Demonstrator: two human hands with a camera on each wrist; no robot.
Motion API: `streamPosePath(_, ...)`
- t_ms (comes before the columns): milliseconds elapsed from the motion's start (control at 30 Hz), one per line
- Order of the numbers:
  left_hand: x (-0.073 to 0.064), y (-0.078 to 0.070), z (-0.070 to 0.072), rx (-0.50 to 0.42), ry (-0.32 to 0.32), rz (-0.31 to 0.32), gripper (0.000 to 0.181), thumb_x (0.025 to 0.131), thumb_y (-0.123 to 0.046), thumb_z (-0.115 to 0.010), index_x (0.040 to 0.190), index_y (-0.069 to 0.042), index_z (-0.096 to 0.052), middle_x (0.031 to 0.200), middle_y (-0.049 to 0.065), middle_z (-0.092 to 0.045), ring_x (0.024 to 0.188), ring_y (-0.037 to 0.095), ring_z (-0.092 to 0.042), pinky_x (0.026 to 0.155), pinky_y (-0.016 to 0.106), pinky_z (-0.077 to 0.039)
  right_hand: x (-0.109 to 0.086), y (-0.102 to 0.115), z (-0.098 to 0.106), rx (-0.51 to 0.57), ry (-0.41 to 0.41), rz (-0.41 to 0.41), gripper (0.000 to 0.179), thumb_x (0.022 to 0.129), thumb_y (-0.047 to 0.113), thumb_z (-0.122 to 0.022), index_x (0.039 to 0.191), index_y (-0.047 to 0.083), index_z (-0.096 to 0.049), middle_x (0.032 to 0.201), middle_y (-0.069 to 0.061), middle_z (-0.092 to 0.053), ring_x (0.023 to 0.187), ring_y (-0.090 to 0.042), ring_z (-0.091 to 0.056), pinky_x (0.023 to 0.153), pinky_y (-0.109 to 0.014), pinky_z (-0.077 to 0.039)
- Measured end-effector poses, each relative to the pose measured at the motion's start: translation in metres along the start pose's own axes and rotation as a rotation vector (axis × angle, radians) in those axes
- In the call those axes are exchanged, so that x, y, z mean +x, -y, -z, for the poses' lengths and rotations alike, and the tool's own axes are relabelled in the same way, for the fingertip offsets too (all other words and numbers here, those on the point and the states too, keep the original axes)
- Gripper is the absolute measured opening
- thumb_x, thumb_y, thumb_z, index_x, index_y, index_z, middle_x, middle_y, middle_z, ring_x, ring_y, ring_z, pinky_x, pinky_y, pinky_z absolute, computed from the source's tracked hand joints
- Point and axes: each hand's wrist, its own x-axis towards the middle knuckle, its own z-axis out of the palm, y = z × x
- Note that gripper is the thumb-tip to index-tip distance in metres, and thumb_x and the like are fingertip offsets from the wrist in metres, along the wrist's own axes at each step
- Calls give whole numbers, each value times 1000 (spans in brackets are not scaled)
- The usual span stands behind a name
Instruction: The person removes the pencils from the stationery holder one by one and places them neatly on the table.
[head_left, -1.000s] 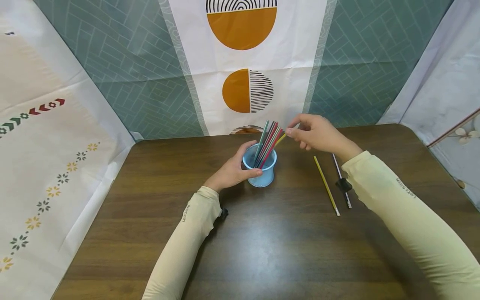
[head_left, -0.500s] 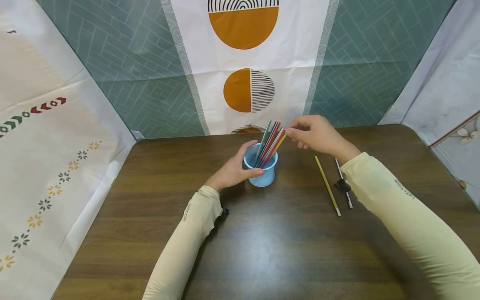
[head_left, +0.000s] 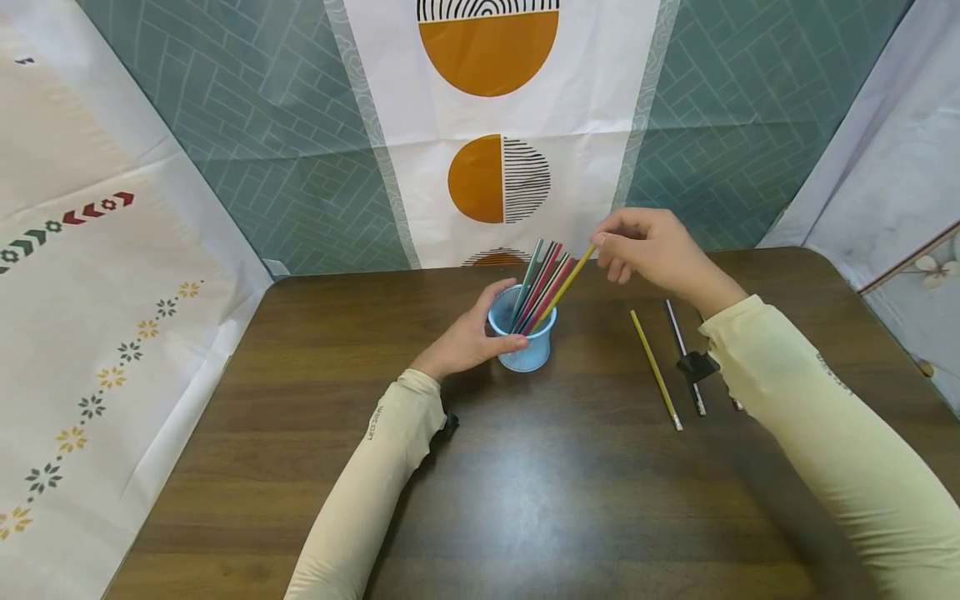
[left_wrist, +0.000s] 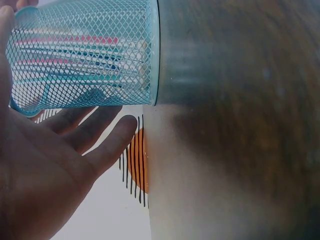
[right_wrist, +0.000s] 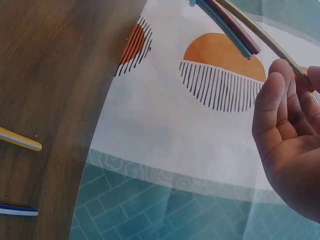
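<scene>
The left hand (head_left: 468,340), grip spread wide, holds the blue mesh cup (head_left: 527,358) near the desk's (head_left: 315,375) far edge; the right hand (head_left: 651,250), grip narrowed, pinches a yellow pencil (head_left: 572,280).

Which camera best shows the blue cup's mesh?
The left wrist view: the cup fills its upper left, close enough to show the mesh and pencils inside. The head view shows it small, its mesh unclear and partly covered by the left hand; the right wrist view shows at most a sliver.

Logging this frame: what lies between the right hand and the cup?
A yellow pencil, slanting from the right hand into the cup; the head view shows it.
</scene>
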Motion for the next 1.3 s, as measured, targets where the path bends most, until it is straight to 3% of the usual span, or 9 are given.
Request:
streamPosePath(133, 1, 1, -1, -6, 3, -13, 91, 80, -50, -75, 149, -41, -17, 136, -1, -43, 114, 20, -50, 94, 41, -44, -2, 1, 5, 84, -3, 17, 23, 96, 25, -63, 105, 4, -66, 86, -19, -64, 67, -30, -64, 61, -35, -55)
streamPosePath(333, 1, 2, -2, -20, 9, -9, 91, 79, -50, -75, 149, -42, -17, 136, -1, -43, 115, 21, -49, 93, 41, -45, -5, 1, 11, 174, -14, 20, 15, 96, 15, -60, 106, 6, -67, 83, -13, -66, 64, -28, -63, 59, -34, -55)
streamPosePath(600, 1, 2, -2, -9, 10, 1, 89, 78, -54, -75, 145, -52, -16, 139, -1, -40, 117, 21, -48, 95, 42, -44, -11, -1, 20, 336, 18, 78, 20, 97, 11, -59, 110, -3, -65, 82, -18, -63, 63, -29, -63, 57, -33, -55)
streamPosePath(933, 3, 1, -1, -1, 15, -10, 90, 77, -56, -74, 145, -52, -16, 139, -1, -42, 115, 21, -50, 95, 41, -44, -14, 0, 30, 463, -16, 96, 26, 96, 11, -60, 113, -10, -60, 89, -20, -62, 67, -28, -61, 57, -31, -54)
streamPosePath(1200, 2, 2, 1, -7, 9, -14, 90, 77, -54, -75, 146, -50, -16, 138, -1, -42, 115, 21, -50, 95, 41, -44, -18, 2, 41, 732, 15, 194, 19, 97, 0, -54, 110, -14, -57, 97, -18, -59, 70, -29, -63, 58, -35, -53)
streamPosePath(1300, 2, 3, 1, -17, 8, -17, 90, 78, -53, -76, 146, -49, -17, 138, -1, -42, 115, 20, -51, 95, 41, -45, -18, 0, 46, 784, 29, 237, 19, 98, -3, -50, 110, -16, -55, 100, -21, -59, 72, -30, -62, 59, -35, -53)
